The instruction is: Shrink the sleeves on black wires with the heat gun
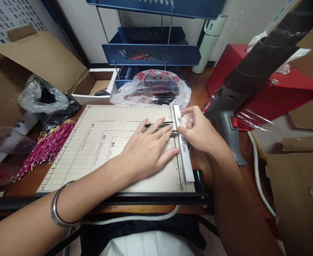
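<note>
My left hand [148, 149] lies flat with fingers stretched out on the beige paper cutter board [92, 149], pressing down a few thin black tubes [159, 124] near the blade. My right hand [196, 131] is closed on the white cutter arm [184, 153], thumb and fingers pinching it at the tubes' right ends. The black tubes run left to right under the left fingertips and reach the blade edge.
A pile of magenta wires with gold tips [48, 145] lies left of the board. Behind it are a plastic bag of black tubes [156, 90], a white box [95, 87], blue shelves [151, 53]. A heat gun [226, 110] and red box [279, 89] stand right.
</note>
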### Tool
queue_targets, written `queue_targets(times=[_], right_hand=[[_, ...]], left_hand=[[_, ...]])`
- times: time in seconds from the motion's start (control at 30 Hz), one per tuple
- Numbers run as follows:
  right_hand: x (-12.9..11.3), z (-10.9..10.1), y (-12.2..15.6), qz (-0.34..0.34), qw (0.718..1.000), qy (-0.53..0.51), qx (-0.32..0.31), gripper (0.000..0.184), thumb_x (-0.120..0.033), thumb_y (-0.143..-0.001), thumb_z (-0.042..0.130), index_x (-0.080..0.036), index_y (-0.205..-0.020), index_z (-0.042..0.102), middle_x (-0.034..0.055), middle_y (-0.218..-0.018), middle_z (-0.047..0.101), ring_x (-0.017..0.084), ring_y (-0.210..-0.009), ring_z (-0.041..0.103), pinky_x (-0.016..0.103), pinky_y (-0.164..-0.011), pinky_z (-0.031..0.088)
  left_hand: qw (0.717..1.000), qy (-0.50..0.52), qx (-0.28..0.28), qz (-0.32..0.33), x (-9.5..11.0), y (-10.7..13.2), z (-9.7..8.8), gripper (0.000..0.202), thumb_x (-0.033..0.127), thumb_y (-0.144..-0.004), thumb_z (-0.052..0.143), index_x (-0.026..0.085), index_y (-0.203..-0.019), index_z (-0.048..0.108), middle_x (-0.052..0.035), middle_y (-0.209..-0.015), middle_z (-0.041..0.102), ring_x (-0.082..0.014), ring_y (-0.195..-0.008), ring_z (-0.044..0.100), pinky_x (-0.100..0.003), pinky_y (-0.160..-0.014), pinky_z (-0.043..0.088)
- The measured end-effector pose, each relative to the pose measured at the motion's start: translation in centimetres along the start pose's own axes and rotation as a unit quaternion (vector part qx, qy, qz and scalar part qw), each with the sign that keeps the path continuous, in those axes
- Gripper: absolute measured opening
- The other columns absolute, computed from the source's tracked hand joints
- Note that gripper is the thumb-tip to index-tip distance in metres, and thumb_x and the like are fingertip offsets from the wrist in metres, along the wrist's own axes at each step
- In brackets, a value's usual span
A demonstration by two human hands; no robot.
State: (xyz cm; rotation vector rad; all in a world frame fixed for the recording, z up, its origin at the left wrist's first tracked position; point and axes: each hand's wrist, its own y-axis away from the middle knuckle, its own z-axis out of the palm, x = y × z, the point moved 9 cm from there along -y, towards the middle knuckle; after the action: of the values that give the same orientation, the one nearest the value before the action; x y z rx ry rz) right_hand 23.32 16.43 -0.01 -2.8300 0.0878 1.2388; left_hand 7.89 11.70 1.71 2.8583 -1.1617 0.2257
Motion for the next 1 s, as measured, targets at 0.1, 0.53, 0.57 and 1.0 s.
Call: queue_targets(times=[0.1,0.53,0.57,1.0], right_hand=[[0.2,-0.1,0.0,0.003,1.000,-0.002,-0.001,0.042,-0.031,-0.078,0.068,-0.027,-0.118,0.056,-0.0040,-0.073,0.053,0.023,-0.072,0.057,0.039,-0.072,0.043],[-4.5,0.3,1.4,-0.157,0.985,0.035,-0.066,0.009,-0.020,-0.078,0.073,-0.022,-0.082,0.081,0.0000,-0.074,0.056,0.016,-0.071,0.050,0.034,-0.073,0.039],[-4.5,0.5,1.4,-0.161,0.984,0.035,-0.073,0.010,-0.019,-0.079,0.072,-0.021,-0.080,0.082,0.0000,-0.071,0.057,0.016,-0.070,0.050,0.034,-0.072,0.039],[-3.9,-0.2,1.3,-0.147,0.986,0.026,-0.067,0.015,-0.024,-0.082,0.072,-0.021,-0.079,0.086,-0.0025,-0.056,0.054,0.013,-0.059,0.043,0.033,-0.065,0.034]], left_hand=[[1.000,0.014,-0.013,-0.001,-0.1,0.0,0.1,0.069,0.058,-0.116,0.035,0.011,-0.164,0.051,-0.0135,-0.172,0.049,-0.0336,-0.171,0.026,-0.065,-0.138,0.019],[0.985,-0.050,0.162,0.010,-2.7,2.4,-3.4,0.025,0.027,-0.107,0.059,0.024,-0.104,0.083,-0.0077,-0.118,0.083,-0.0307,-0.116,0.069,-0.063,-0.119,0.043],[0.985,-0.053,0.163,0.011,-2.7,2.1,-3.4,0.025,0.027,-0.107,0.060,0.024,-0.102,0.084,-0.0075,-0.114,0.083,-0.0302,-0.112,0.068,-0.060,-0.116,0.045],[0.990,-0.014,0.139,0.006,-2.1,0.3,-3.8,0.028,0.030,-0.106,0.059,0.023,-0.097,0.085,-0.0053,-0.101,0.085,-0.0274,-0.097,0.070,-0.052,-0.102,0.044]])
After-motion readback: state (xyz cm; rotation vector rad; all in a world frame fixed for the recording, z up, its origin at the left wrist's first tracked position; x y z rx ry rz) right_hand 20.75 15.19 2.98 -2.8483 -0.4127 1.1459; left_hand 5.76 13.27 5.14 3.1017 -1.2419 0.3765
